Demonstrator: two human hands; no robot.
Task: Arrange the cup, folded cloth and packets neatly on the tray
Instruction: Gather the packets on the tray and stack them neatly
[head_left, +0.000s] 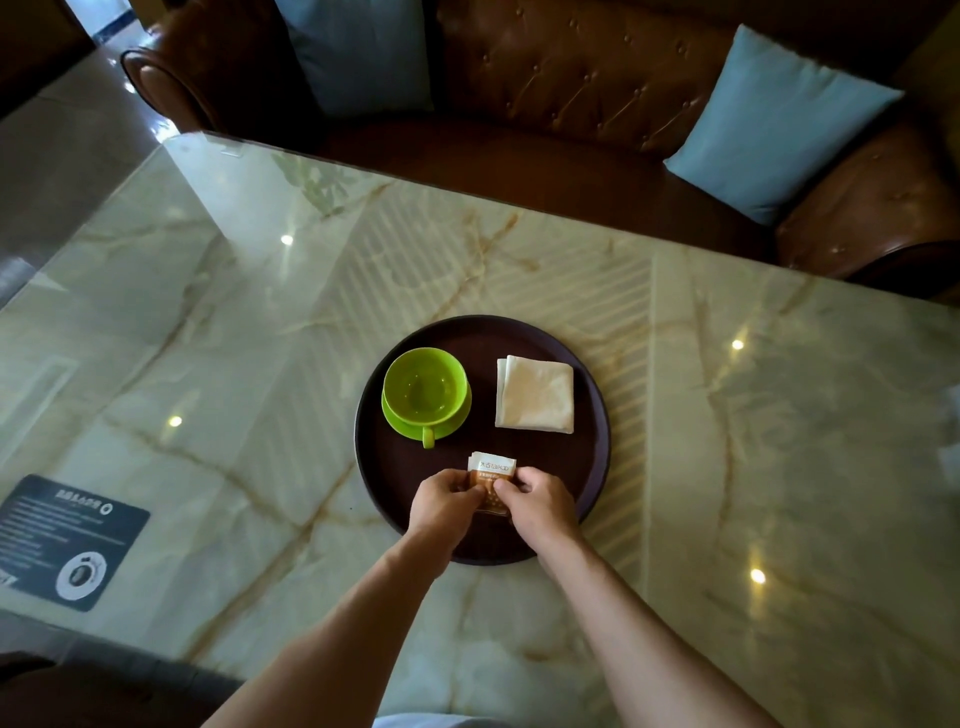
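Note:
A round dark brown tray (587, 457) lies on the marble table. A green cup (423, 387) stands on a green saucer (397, 418) at the tray's left, its handle pointing toward me. A folded white cloth (536, 395) lies flat at the tray's right. Small white and orange packets (491, 475) sit stacked at the tray's near middle. My left hand (444, 506) pinches the packets' left side and my right hand (540, 501) pinches their right side. The hands hide the packets' lower part.
The marble table (260, 364) reaches wide on both sides. A dark printed card (67, 540) lies at its near left. Behind the far edge stands a brown leather sofa (571, 104) with blue cushions (779, 124).

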